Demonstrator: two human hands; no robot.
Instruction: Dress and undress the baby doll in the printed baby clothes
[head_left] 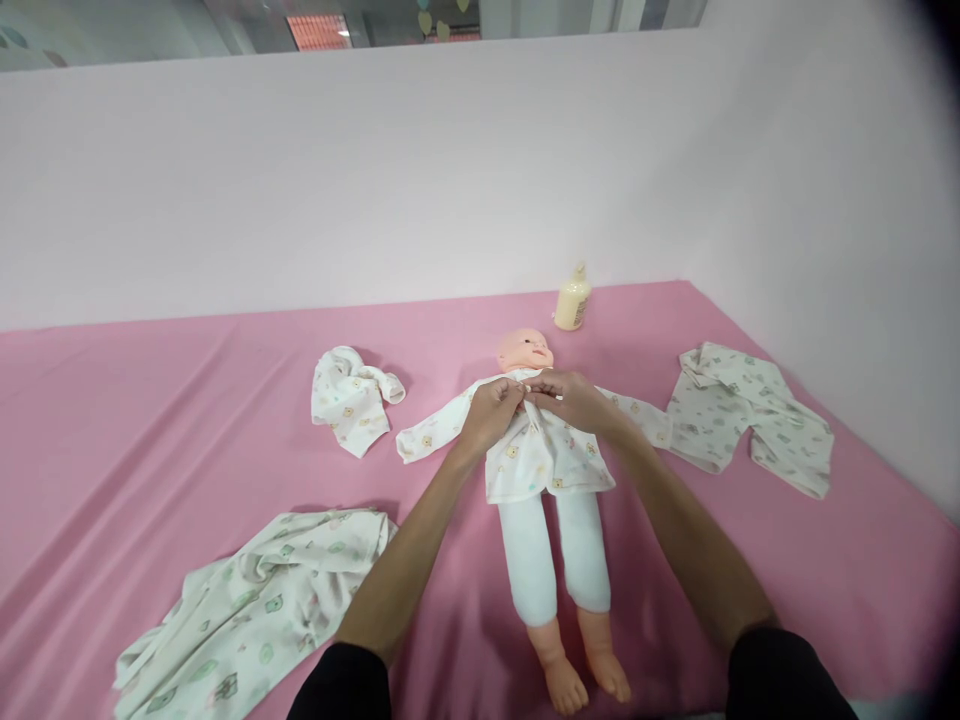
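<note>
Two hands (491, 412) (576, 402), one doll (529, 562)

Pink-covered surface (187, 430)
A doll (529, 560) lies below the left hand (491, 410) and right hand (574, 402); a bottle (572, 303) stands beyond them, a white garment (346, 395) and, nearer, a printed cloth (262, 600) lie to their left, patterned trousers (742, 405) to their right.

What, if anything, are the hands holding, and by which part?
The left hand and right hand pinch the printed top by its front opening, near the neck of the doll.
</note>
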